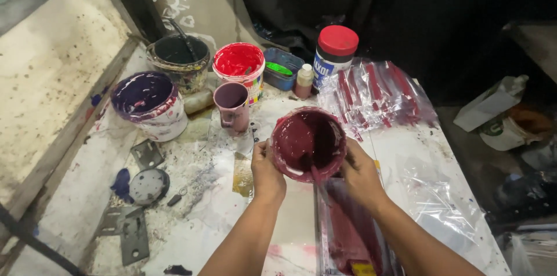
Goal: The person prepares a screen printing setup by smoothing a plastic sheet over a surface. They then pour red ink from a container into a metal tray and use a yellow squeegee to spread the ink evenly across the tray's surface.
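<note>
Both hands, left [266, 168] and right [360, 172], in closed grip.

A small paint or printing workshop, rough and hard-used. Shown by the table [87, 195], white once, now spattered and smeared with dried colour. Crowded with open ink tubs: a purple tub [149, 105], a red tub [239, 67], a dark bucket [178, 58] with a stirring stick, a stained mug [232, 105], a maroon tub [307, 143] tipped between two hands. Also a red-capped jar [333, 49], a small bottle [304, 80], a shallow blue tray [282, 70]. Clear plastic bags [371, 93] of red-printed pieces stacked at the back, metal hinges [130, 229] lying loose. Stained wall and dark cloth behind, clutter on the floor at right.
</note>
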